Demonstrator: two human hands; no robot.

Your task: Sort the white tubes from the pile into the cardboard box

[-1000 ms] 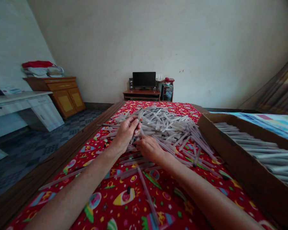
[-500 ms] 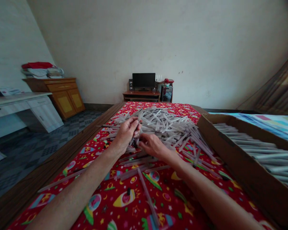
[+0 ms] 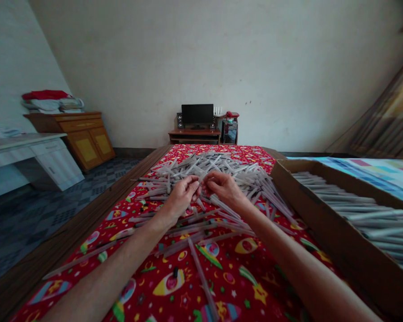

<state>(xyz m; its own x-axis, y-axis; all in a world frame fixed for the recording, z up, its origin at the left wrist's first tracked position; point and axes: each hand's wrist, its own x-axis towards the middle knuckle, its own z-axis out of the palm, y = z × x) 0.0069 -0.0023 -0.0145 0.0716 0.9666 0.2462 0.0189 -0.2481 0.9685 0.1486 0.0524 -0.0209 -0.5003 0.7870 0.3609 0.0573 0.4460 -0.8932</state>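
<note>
My left hand (image 3: 184, 195) is closed in a pinch over the front of a heap of clear plastic tubes (image 3: 215, 163). A translucent tube (image 3: 201, 178) shows between the two hands, apparently in the left fingers. My right hand (image 3: 223, 189) almost meets it, thumb and fingers curled together; what they pinch is hidden. Loose tubes lie below the hands on the red patterned cloth (image 3: 218, 273). Nearer to me, one long tube (image 3: 201, 273) points toward me, with a small black piece (image 3: 175, 272) to its left.
At the right stands a long cardboard box (image 3: 309, 214) holding many whitish tubes (image 3: 352, 205). A single tube (image 3: 80, 259) lies near the table's left edge. Beyond the table are a monitor (image 3: 197, 114) on a desk and a wooden cabinet (image 3: 83, 138).
My right hand has risen from beside the lower end of the tube to the left fingertips. My left hand has come slightly lower. The whole view has shifted a little.
</note>
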